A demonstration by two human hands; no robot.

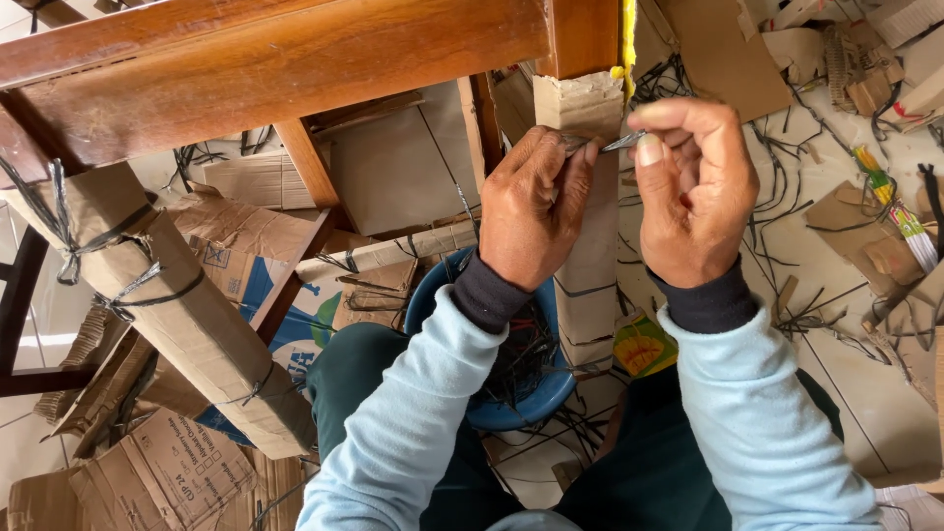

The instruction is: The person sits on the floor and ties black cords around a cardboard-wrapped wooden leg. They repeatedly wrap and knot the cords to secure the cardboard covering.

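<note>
Basically, a small metal blade (621, 144) is pinched between the two hands, right up against the cardboard-wrapped table leg (588, 226). The left hand (531, 211) is closed, its fingers (575, 167) curled onto the near end of the blade. The right hand (693, 192) is closed too, with the thumb pressed down on the blade's other end. The blade is held just beside the top edge of the wrapping, below the wooden table frame (275, 59).

The blade looks thin, stiff and light, probably a bit slippery, so it is best gripped flat at both ends, away from the edge. The cardboard seems soft and easily dented, bound with black straps (582, 291). A blue bucket (526, 398) full of strap offcuts is seen under the wrists, and another wrapped leg (167, 305) lies over to the left. Cardboard scraps (865, 226) are scattered across the floor.
</note>
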